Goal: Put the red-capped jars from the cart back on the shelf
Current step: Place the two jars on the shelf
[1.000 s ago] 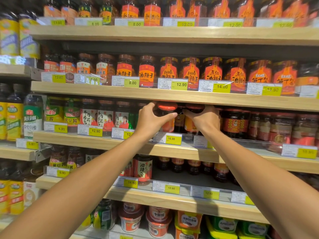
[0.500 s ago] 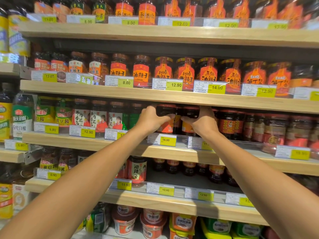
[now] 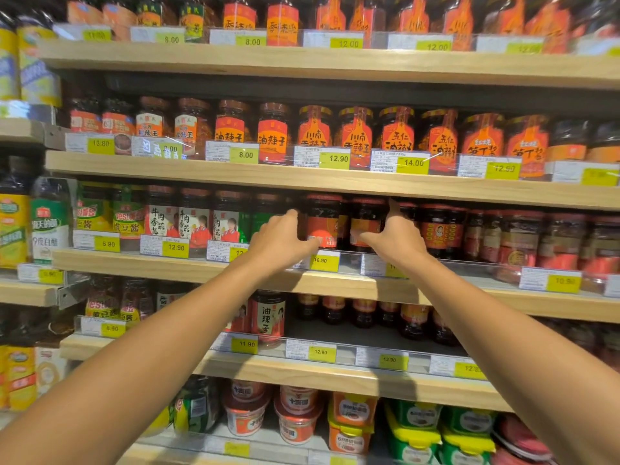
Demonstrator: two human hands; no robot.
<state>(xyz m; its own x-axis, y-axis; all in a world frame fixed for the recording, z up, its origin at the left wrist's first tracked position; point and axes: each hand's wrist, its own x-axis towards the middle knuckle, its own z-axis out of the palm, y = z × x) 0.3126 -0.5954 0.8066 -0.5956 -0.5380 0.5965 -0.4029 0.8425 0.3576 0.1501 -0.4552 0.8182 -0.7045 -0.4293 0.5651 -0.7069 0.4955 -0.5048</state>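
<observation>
Head view only. Landmark: the 16.90 tag (image 3: pixel 322 260) on the shelf (image 3: pixel 188 267).

We are reaching w/ both hands. Left hand (image 3: pixel 280 241), just left of and above the tag, is pressing a thumb to the left jar (image 3: pixel 322 221); fingers apart, not clamped. Right hand (image 3: pixel 397 234), right of the tag, is touching the right jar (image 3: pixel 365 223), thumb up; grip appears loose.

Both jars are standing directly above the tag, behind the clear rail (image 3: pixel 436 260), approx. touching.

Risks, in our judgement: we are pushing near the base, so a jar could tip fwd over the rail, or knock the dark jars (image 3: pixel 439 229) right of the tag. Cart not in view.

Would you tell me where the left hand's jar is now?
Head view, centre: the red-capped jar stands on the third shelf, above the 16.90 tag.
</observation>
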